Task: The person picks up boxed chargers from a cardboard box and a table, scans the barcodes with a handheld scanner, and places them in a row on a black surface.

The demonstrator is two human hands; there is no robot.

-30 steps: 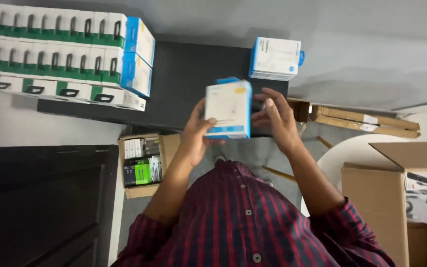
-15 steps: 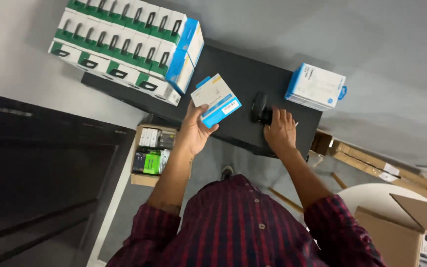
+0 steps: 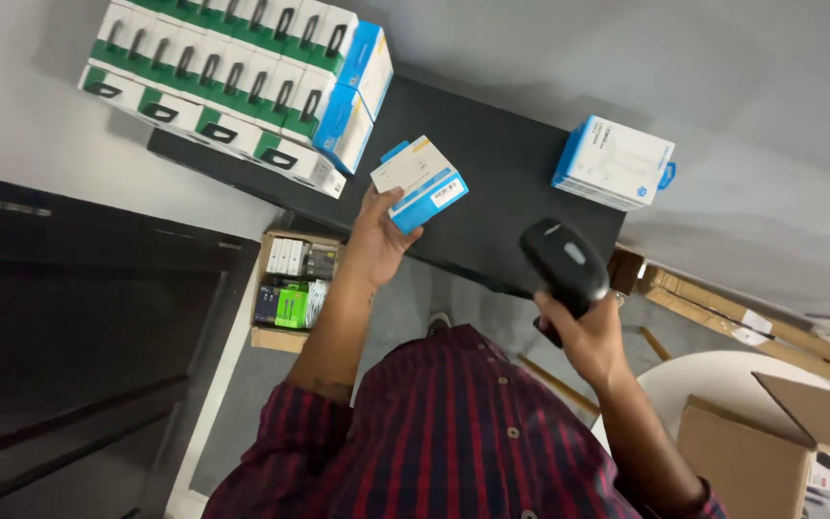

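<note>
My left hand holds a small white and blue box up over the black table, tilted, with a label side facing me. My right hand grips a black handheld scanner by its handle, to the right of the box and apart from it. A stack of several white, green and blue boxes stands on the table's far left. A single white and blue box lies on the table's far right corner.
An open cardboard carton with small packages sits on the floor under the table. A dark cabinet fills the left. Long flat cardboard packs lie at right, and an open carton rests on a white round surface.
My right hand has taken the black scanner off the table and drawn it back toward me. My left hand keeps the box, turned a little more to the right.
</note>
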